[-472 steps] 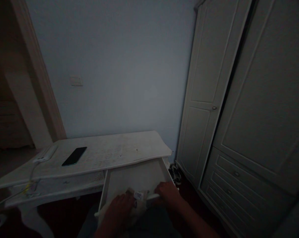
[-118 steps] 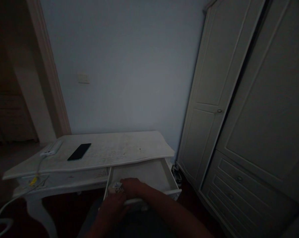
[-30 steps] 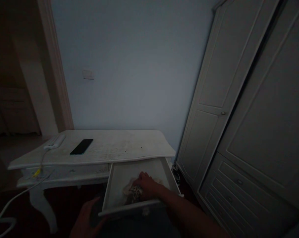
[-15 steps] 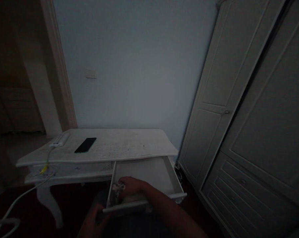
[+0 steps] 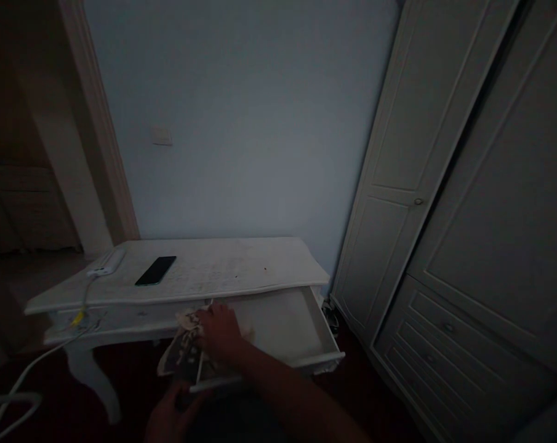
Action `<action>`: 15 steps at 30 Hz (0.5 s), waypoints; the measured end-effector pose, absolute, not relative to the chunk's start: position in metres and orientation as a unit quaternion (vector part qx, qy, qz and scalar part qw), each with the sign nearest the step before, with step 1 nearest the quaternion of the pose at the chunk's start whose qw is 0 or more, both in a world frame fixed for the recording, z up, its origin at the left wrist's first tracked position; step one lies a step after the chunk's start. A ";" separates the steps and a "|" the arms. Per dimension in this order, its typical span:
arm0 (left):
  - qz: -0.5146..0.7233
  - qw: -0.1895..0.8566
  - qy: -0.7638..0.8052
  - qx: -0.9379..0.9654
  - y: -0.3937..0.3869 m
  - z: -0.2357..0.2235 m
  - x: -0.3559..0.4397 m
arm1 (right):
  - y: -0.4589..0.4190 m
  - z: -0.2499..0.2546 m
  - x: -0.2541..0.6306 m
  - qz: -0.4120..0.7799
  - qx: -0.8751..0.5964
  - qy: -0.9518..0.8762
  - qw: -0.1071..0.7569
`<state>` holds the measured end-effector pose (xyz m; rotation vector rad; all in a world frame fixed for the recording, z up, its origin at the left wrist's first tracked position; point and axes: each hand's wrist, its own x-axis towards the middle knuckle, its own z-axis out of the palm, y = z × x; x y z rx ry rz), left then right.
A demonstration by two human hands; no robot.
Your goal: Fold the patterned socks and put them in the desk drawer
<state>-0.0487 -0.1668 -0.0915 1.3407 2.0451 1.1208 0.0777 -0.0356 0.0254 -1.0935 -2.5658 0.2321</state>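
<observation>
My right hand [image 5: 220,332] is closed on a patterned cloth [image 5: 186,344], dark with pale markings. It hangs over the left side of a pulled-out white drawer [image 5: 290,320], outside and below its rim. Part of the cloth is hidden behind my fingers, and a paler bit shows inside the drawer by my wrist. My left hand [image 5: 172,412] grips the drawer's front left corner, thumb along the front panel; dim light blurs its fingers.
On the white desk [image 5: 227,261] lie a black phone [image 5: 156,271] and a white power strip [image 5: 106,263], whose cable [image 5: 42,357] loops down at left. A tall wardrobe [image 5: 389,234] stands close on the right. Behind the desk is a pale blue wall [image 5: 250,123].
My right hand has lifted the cloth from inside the drawer, up and leftward over its side, and the cloth has spread out. My left hand stays at the corner.
</observation>
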 end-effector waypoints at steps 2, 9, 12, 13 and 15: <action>0.406 0.221 0.740 0.488 -0.169 -0.084 -0.044 | -0.023 0.035 0.069 0.064 -0.410 -0.893 0.175; 0.385 0.253 0.743 0.485 -0.165 -0.089 -0.049 | -0.012 0.040 0.075 0.065 -0.366 -0.913 0.170; 0.391 0.237 0.752 0.475 -0.161 -0.098 -0.051 | -0.014 0.039 0.088 0.126 -0.310 -0.934 0.126; 0.402 0.219 0.748 0.480 -0.161 -0.099 -0.052 | -0.016 0.039 0.092 0.157 -0.278 -0.942 0.103; 0.424 0.179 0.733 0.501 -0.162 -0.098 -0.051 | -0.020 0.039 0.099 0.223 -0.196 -0.953 0.057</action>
